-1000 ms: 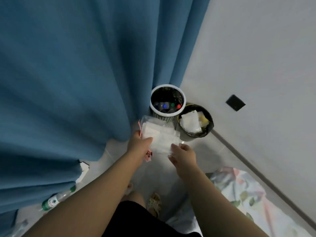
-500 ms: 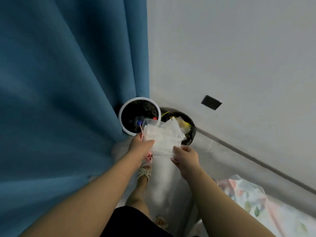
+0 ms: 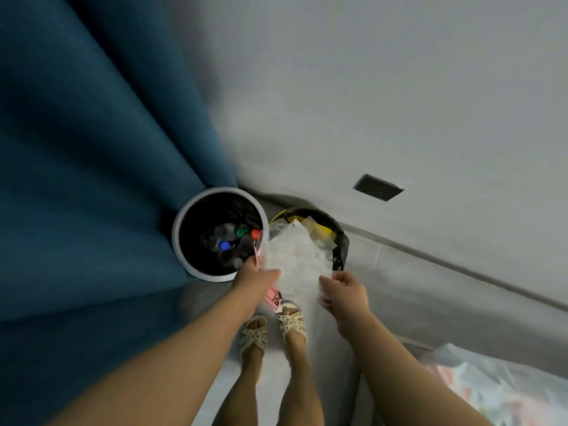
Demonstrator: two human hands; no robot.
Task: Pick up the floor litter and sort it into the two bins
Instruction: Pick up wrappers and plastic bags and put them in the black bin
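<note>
In the corner between a blue curtain (image 3: 92, 149) and a grey wall (image 3: 368, 87), the left hand (image 3: 252, 279) pinches the left edge of a clear, crinkled plastic wrapper (image 3: 295, 259), while the right hand (image 3: 344, 295) pinches its lower right corner. The wrapper hangs above the near rim of the round black-lined bin (image 3: 342, 241), just beside the white-rimmed round bin (image 3: 176, 232) holding capped plastic bottles (image 3: 226, 244).
</note>
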